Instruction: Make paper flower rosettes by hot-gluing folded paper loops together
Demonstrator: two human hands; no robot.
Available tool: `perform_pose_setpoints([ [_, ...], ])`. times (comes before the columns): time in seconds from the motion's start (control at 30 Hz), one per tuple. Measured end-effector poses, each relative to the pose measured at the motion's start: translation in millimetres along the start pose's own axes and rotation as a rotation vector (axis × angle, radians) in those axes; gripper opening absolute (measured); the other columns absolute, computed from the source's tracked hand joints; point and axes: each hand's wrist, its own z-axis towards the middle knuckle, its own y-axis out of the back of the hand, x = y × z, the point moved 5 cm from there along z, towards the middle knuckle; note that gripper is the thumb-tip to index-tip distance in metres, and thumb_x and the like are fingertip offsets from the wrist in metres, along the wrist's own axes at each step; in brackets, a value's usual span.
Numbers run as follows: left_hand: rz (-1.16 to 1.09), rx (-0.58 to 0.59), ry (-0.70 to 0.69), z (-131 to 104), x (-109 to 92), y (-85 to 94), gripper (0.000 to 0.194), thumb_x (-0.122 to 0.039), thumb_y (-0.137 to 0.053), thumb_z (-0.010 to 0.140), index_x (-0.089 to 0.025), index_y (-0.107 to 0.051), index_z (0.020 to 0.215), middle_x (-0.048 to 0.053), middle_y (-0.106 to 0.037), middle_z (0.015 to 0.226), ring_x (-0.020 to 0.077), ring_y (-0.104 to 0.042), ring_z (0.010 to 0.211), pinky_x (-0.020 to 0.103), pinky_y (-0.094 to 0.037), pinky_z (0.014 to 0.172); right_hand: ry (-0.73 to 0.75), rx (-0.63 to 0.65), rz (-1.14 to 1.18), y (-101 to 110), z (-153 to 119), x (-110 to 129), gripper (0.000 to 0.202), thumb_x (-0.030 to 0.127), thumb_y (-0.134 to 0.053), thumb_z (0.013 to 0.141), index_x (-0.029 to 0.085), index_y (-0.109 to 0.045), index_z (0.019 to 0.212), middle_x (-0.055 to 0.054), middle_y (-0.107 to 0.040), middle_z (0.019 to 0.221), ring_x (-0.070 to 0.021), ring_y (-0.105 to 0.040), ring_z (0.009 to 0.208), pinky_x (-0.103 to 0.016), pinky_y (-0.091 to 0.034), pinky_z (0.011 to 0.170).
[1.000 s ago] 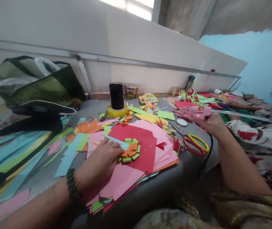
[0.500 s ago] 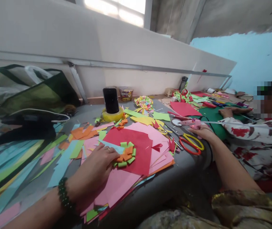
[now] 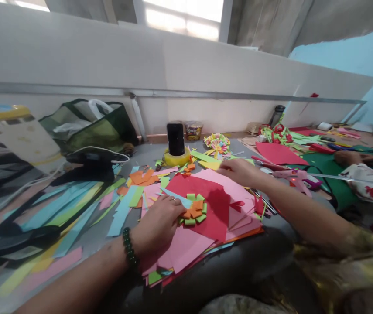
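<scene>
A small paper flower (image 3: 196,210) with orange petals inside a ring of light-green looped strips lies on a red sheet (image 3: 217,203). My left hand (image 3: 162,220), wearing a ring and a dark green bead bracelet, pinches the flower's left edge beside a light-blue strip. Over the far right part of the paper pile, my right hand (image 3: 238,171) points left with loosely bent fingers near a yellow paper piece (image 3: 210,165); nothing shows in it. Right of my forearm rests a pink glue gun (image 3: 292,175) with a clear glue stick.
Behind the papers, a phone (image 3: 175,138) leans in a yellow tape roll (image 3: 176,158), next to a snack cup (image 3: 193,130) and a multicoloured paper ball (image 3: 217,144). Paper strips and a dark strap cover the left side. A co-worker's sleeve (image 3: 372,183) is at right.
My right hand has let go of the glue gun and moved left over the papers. My left hand keeps its hold on the flower. The view has swung left.
</scene>
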Motion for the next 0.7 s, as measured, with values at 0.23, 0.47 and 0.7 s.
perform_pose_setpoints([
  [0.23,-0.014,0.069,0.04,2.8,1.4,-2.9,0.029,-0.001,-0.051,0.081,-0.018,-0.074,0.086,0.009,-0.075,0.094,0.0258,-0.065,0.09,0.039,-0.047,0.086,-0.036,0.019,0.005,-39.6,89.5,26.7,0.049,0.042,-0.047,0.1,0.019,-0.064,0.061,-0.007,-0.069,0.068,-0.0174,-0.064,0.068,-0.026,-0.04,0.059],
  [0.47,-0.004,0.059,0.022,4.8,-1.1,-1.2,0.029,-0.001,-0.051,0.081,-0.018,-0.074,0.087,0.009,-0.075,0.093,0.0255,-0.066,0.09,0.038,-0.048,0.086,0.031,0.05,0.12,-58.0,99.1,34.0,0.035,0.045,-0.061,0.096,0.015,-0.069,0.08,-0.002,-0.071,0.083,-0.016,-0.066,0.077,-0.027,-0.051,0.068],
  [0.7,-0.004,0.106,0.043,4.6,-2.0,0.5,0.029,0.0,-0.051,0.083,-0.016,-0.075,0.09,0.01,-0.075,0.096,0.0262,-0.066,0.094,0.038,-0.048,0.088,-0.045,-0.123,0.377,-41.9,116.8,12.2,0.021,0.028,-0.065,0.091,0.013,-0.065,0.077,0.002,-0.063,0.059,-0.0117,-0.063,0.061,-0.021,-0.046,0.058],
])
